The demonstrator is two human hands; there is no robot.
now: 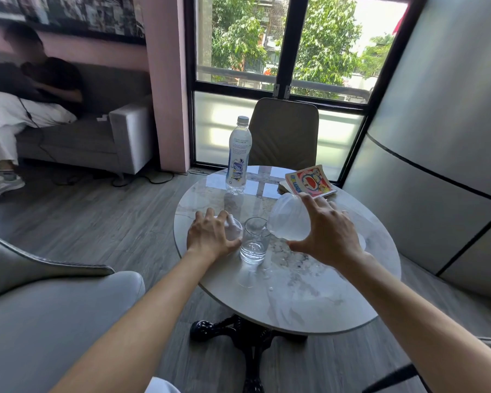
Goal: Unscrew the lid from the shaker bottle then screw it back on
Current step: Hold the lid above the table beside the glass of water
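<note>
The left hand lies over a small translucent piece, seemingly the lid, pressed onto the marble worktop, its fingers curled round it; just beside it to the right stands a clear drinking glass with a little water in it; right of that the right hand holds the frosted shaker bottle aloft, fingers spread wide round its body. The bottle is tipped, long axis slanting, its mouth apparently down-left over the glass, its rounded base up-right toward the comic book. Thin plastic, probably light and fairly stiff yet slick where wet; best held round the body while the lid is turned by its rim. A water bottle stands well behind.
</note>
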